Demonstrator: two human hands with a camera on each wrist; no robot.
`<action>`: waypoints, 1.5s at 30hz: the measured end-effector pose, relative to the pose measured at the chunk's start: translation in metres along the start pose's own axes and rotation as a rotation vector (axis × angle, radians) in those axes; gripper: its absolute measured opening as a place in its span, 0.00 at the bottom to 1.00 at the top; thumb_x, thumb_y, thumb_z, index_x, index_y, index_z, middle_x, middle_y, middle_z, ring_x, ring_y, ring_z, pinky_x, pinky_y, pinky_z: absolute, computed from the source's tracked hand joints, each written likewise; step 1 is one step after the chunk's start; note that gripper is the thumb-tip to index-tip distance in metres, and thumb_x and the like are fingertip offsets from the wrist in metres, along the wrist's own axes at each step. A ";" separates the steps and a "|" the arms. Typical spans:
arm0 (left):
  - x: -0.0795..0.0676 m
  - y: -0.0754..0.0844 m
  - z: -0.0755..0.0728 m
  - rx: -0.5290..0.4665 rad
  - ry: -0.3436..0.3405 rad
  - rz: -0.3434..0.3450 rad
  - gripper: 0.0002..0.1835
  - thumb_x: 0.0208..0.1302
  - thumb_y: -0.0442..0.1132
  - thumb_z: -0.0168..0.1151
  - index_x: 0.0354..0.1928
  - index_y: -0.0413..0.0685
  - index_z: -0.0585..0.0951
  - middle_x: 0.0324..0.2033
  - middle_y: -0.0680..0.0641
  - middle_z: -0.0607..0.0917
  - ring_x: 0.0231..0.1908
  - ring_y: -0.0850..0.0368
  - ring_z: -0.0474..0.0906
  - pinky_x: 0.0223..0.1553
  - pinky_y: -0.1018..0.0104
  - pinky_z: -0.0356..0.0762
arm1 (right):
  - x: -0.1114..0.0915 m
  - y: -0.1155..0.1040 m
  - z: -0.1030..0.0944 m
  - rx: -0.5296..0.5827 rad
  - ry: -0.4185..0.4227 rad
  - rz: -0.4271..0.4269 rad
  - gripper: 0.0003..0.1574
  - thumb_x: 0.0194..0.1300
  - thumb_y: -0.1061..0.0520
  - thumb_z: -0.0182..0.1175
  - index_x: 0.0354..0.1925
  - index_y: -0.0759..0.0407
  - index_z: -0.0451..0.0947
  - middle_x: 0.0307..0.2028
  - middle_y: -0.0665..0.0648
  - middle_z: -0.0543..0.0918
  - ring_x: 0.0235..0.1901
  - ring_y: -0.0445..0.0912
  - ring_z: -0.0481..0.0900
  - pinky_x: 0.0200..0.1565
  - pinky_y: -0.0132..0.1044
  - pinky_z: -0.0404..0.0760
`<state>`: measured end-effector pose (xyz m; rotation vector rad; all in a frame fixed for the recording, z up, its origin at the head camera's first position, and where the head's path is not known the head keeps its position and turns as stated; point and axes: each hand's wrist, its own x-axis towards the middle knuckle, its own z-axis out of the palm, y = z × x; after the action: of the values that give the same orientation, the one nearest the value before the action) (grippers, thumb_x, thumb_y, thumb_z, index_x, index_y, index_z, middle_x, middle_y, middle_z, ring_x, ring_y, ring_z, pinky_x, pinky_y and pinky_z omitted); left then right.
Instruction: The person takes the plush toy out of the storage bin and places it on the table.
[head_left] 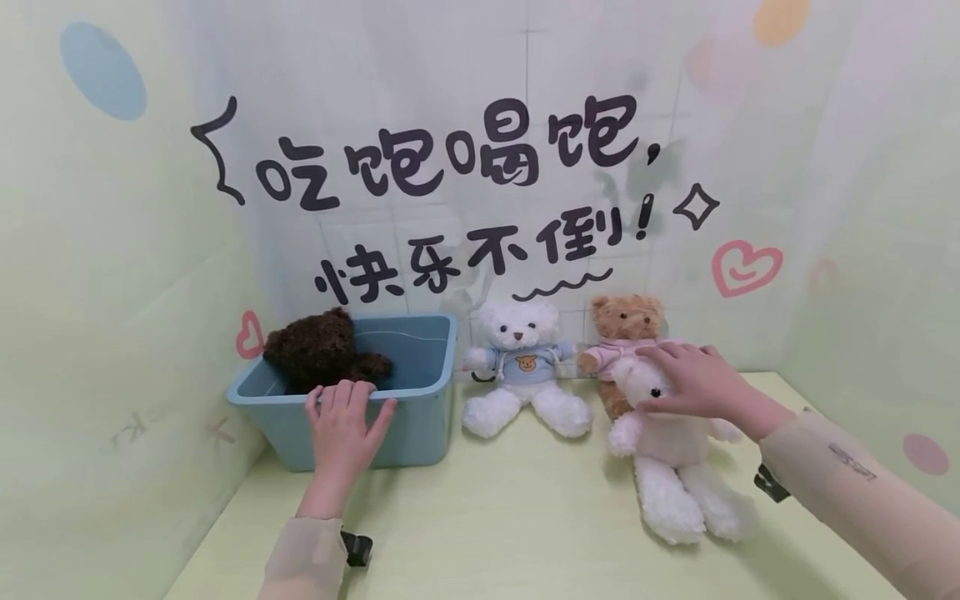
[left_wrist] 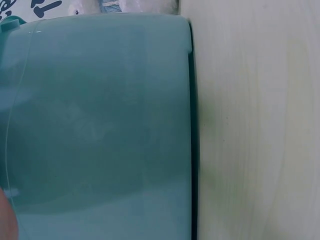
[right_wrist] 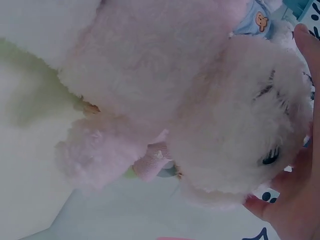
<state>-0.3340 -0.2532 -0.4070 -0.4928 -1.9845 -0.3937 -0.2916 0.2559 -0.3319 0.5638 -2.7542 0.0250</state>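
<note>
Right hand (head_left: 701, 383): fingers gripping plain toy (head_left: 670, 440) by head, legs below; bin (head_left: 412, 429) leftward, left hand's (head_left: 345, 433) fingers hooked over rim.

The right hand (head_left: 697, 382) covers part of the head of a white plush animal (head_left: 671, 442), which blocks much of a brown teddy bear (head_left: 628, 323). A blue bin's front wall (head_left: 408, 429) conceals a dark-brown plush bear's lower body (head_left: 313, 350). The left-wrist view crops the left hand (left_wrist: 7, 221) to a sliver. Sleeve print (head_left: 851, 461) is illegible.
</note>
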 end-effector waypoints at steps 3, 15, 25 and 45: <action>0.000 -0.002 -0.001 -0.003 0.005 -0.003 0.34 0.70 0.66 0.41 0.39 0.39 0.76 0.34 0.39 0.74 0.39 0.37 0.67 0.56 0.35 0.50 | 0.005 -0.003 -0.003 -0.002 0.007 0.009 0.56 0.50 0.23 0.62 0.66 0.54 0.67 0.57 0.66 0.75 0.53 0.64 0.74 0.46 0.64 0.67; -0.003 -0.008 -0.006 0.004 0.015 -0.003 0.33 0.70 0.66 0.41 0.39 0.40 0.76 0.34 0.39 0.74 0.39 0.38 0.68 0.56 0.36 0.50 | 0.026 -0.007 -0.018 -0.008 0.003 0.008 0.50 0.58 0.24 0.56 0.63 0.58 0.70 0.55 0.65 0.76 0.50 0.63 0.76 0.45 0.64 0.69; -0.003 -0.009 -0.009 0.007 -0.010 -0.012 0.32 0.68 0.67 0.43 0.38 0.43 0.77 0.33 0.41 0.77 0.37 0.40 0.68 0.54 0.38 0.53 | 0.065 -0.022 -0.055 0.089 -0.028 -0.045 0.42 0.65 0.36 0.58 0.67 0.57 0.66 0.62 0.67 0.70 0.55 0.64 0.74 0.55 0.64 0.67; 0.041 0.001 -0.036 0.132 -0.536 -0.100 0.34 0.55 0.77 0.50 0.26 0.53 0.80 0.16 0.55 0.73 0.21 0.56 0.70 0.34 0.48 0.62 | 0.119 -0.068 -0.076 0.115 -0.038 -0.115 0.39 0.63 0.37 0.62 0.66 0.54 0.68 0.59 0.61 0.74 0.52 0.57 0.77 0.56 0.52 0.70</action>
<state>-0.3225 -0.2626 -0.3541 -0.4459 -2.5419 -0.1991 -0.3447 0.1540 -0.2251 0.7597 -2.7652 0.1482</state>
